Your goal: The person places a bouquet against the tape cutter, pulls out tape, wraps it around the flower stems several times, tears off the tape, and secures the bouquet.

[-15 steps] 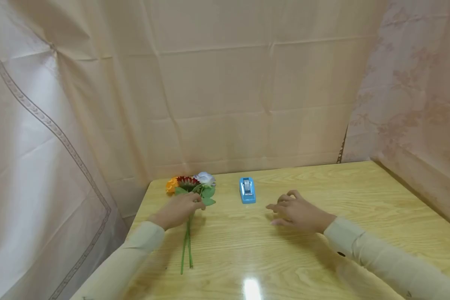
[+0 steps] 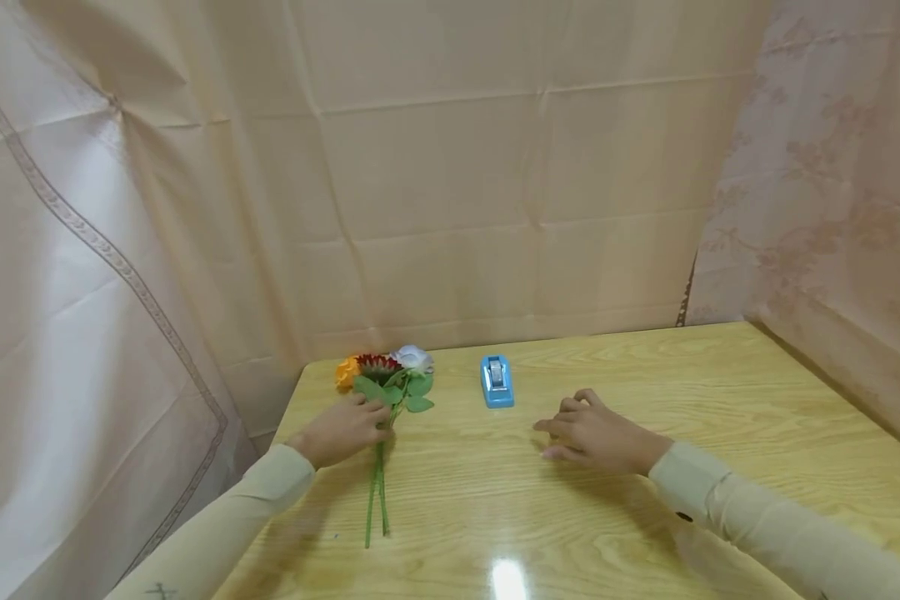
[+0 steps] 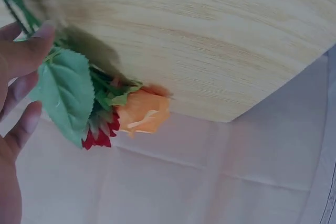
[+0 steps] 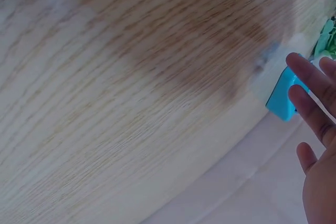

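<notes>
At the table's far left corner lies a bunch of flowers: an orange flower (image 2: 347, 373), a dark red flower (image 2: 378, 367) and a pale lilac flower (image 2: 412, 358), with green leaves (image 3: 65, 90) and long green stems (image 2: 375, 500). My left hand (image 2: 345, 429) is over the upper stems, just below the blooms; its fingers look relaxed and apart in the left wrist view. Right of the flowers stands a blue tape dispenser (image 2: 497, 382) with a roll in it. My right hand (image 2: 596, 435) hovers right of the dispenser, holding nothing, with its fingers (image 4: 312, 77) spread and loosely bent.
The light wood table (image 2: 645, 375) reaches back to a beige curtain (image 2: 435, 183). More cloth hangs at the left and right sides. A bright light reflection lies at the table's front.
My left hand has drawn back toward the lower left, uncovering more of the leaves. The flowers and dispenser show only a slight shift with the view; my right hand has barely moved.
</notes>
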`<state>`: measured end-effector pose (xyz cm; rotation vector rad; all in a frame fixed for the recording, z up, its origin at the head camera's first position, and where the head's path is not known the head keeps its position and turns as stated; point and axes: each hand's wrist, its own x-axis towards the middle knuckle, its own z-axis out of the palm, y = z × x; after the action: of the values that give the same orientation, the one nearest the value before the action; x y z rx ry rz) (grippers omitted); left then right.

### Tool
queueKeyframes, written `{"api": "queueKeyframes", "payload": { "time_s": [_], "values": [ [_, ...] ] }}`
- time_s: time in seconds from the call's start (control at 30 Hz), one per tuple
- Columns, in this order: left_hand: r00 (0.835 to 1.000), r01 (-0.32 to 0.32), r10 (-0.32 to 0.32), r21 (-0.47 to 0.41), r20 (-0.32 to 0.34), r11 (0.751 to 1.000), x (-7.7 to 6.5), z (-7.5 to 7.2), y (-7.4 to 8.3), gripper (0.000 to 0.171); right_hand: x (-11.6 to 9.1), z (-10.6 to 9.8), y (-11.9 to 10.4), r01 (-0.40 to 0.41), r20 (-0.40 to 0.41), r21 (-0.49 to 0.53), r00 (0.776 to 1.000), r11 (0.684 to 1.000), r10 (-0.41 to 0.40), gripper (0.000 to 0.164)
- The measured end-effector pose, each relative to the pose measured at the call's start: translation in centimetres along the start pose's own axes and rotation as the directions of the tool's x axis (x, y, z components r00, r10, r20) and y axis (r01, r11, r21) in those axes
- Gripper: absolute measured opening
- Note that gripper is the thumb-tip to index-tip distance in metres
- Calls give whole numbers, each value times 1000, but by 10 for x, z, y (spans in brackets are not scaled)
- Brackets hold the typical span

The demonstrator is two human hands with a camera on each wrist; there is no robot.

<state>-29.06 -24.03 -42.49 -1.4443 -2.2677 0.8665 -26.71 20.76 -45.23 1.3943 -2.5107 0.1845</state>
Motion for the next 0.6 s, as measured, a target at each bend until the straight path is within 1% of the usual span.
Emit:
{"api": "queueKeyframes", "payload": {
  "time_s": [0.1, 0.17, 0.3, 0.43, 0.6],
  "values": [
    [999, -26, 27, 40, -21, 999, 3, 3, 0, 30, -2, -2, -1, 3, 4, 5, 1000, 1000, -3, 43],
    [999, -31, 33, 62, -28, 998, 2, 4, 0, 28, -1, -3, 0, -2, 9, 6, 1000, 1000, 1, 43],
    [999, -40, 42, 98, -21, 994, 3, 6, -3, 21, 1, -2, 2, -26, 21, 8, 999, 1000, 26, 45],
    [997, -78, 80, 142, -6, 987, 5, 7, -3, 11, 0, -1, 4, -31, 24, 4, 999, 1000, 31, 45],
    [992, -116, 121, 181, -19, 977, 7, 8, -1, 9, -3, 0, 4, -23, 40, -5, 999, 1000, 23, 44]
  ]
}}
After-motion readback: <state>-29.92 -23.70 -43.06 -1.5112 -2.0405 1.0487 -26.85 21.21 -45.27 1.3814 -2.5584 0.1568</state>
